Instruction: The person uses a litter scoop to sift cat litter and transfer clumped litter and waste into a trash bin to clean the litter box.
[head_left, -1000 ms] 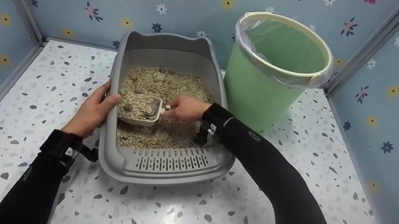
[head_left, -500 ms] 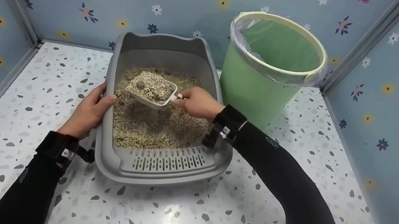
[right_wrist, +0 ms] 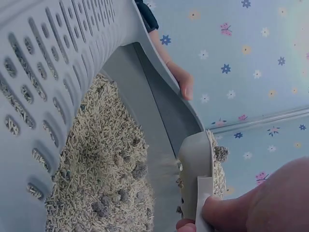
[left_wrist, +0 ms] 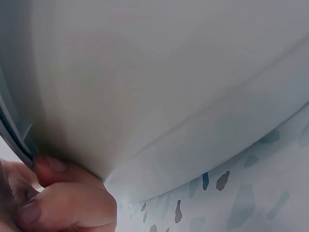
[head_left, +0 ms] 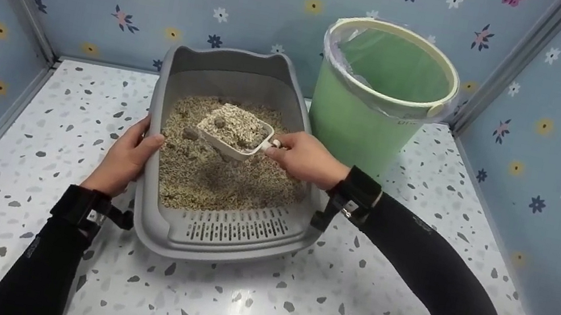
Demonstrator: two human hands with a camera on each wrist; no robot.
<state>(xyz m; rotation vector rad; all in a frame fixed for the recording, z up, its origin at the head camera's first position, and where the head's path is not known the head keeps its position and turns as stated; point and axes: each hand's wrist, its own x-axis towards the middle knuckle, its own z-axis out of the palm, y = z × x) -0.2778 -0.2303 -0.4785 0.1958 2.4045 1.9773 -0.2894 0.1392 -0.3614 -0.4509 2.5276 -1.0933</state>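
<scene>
A grey litter box [head_left: 223, 254] with pellet litter [head_left: 200, 189] in it stands on the speckled surface. My right hand [head_left: 309, 158] grips the handle of a white litter scoop [head_left: 235, 153], heaped with pellets and a few grey clumps, above the litter. In the right wrist view, pellets fall beneath the scoop [right_wrist: 197, 154], and more grey clumps [right_wrist: 140, 170] lie in the box. My left hand [head_left: 124, 159] holds the box's left rim, thumb on top. The left wrist view shows its curled fingers [left_wrist: 72, 205] under the rim, against the outer wall.
Right behind the litter box stands a green bin [head_left: 360, 131] with a clear liner folded over its rim. Flower-patterned panels [head_left: 259, 15] close off the back and both sides. The speckled surface [head_left: 230, 310] extends in front of the box.
My right hand has lifted the loaded scoop from the left side of the litter and carried it rightward. Some pellets drop from it. My left hand stays on the rim.
</scene>
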